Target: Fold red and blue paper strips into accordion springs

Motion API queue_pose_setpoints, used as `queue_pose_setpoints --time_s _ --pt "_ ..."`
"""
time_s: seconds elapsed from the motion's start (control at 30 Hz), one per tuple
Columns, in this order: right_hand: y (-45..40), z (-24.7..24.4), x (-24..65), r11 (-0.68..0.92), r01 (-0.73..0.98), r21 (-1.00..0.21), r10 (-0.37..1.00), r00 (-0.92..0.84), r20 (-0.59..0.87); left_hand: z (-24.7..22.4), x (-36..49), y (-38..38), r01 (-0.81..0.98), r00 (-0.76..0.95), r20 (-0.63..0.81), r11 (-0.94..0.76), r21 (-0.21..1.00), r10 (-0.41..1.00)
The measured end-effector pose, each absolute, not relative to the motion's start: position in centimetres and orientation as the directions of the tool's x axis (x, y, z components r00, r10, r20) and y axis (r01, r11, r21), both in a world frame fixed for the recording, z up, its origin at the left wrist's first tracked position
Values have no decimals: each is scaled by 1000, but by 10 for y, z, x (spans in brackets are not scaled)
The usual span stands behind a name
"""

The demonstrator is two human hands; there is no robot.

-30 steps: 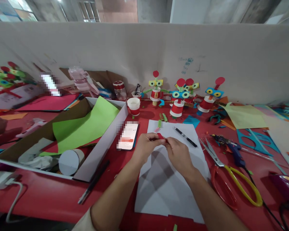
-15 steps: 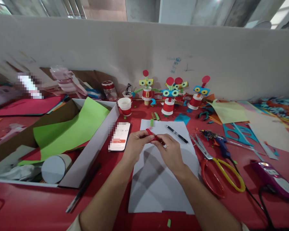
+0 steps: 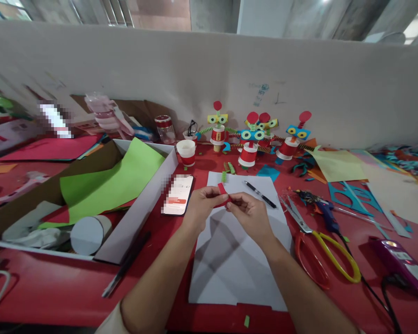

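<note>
Though tiny, prob. paper (image 3: 222, 188) btwn hands (image 3: 200, 206) (image 3: 254, 215)

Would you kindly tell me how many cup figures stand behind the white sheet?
4: left yellow-faced figure, front blue-faced figure, rear yellow-faced figure partly hidden behind it, and right blue-faced figure; more may be hidden.

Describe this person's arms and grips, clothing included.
The left grip and right grip are bare human hands; no glove, ring or watch shows. The left forearm and right forearm are bare, and a pale beige fabric sleeve shows on the left arm.
</note>
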State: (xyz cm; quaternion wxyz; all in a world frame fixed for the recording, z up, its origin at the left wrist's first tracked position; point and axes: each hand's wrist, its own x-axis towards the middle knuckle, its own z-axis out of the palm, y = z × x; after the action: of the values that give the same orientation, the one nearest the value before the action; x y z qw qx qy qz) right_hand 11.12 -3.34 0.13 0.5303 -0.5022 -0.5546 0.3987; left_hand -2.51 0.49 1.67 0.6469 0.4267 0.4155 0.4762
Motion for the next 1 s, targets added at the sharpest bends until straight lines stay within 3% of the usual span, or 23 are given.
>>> queue_pose_setpoints --time_s 0.23,0.4,0.53,1.0 --pt "-35 6 104 44 -15 -999 994 98 42 12 -32 14 -291 246 -288 354 889 926" --pt "-32 11 107 -62 -320 -945 991 96 -98 14 -33 15 -388 298 -342 441 810 891" --pt "-30 12 112 -59 -498 -865 984 117 -134 15 -28 11 -492 359 -378 518 700 853" --pt "-33 16 105 -18 -500 -866 969 205 -138 7 -11 3 -564 282 -376 470 680 883"
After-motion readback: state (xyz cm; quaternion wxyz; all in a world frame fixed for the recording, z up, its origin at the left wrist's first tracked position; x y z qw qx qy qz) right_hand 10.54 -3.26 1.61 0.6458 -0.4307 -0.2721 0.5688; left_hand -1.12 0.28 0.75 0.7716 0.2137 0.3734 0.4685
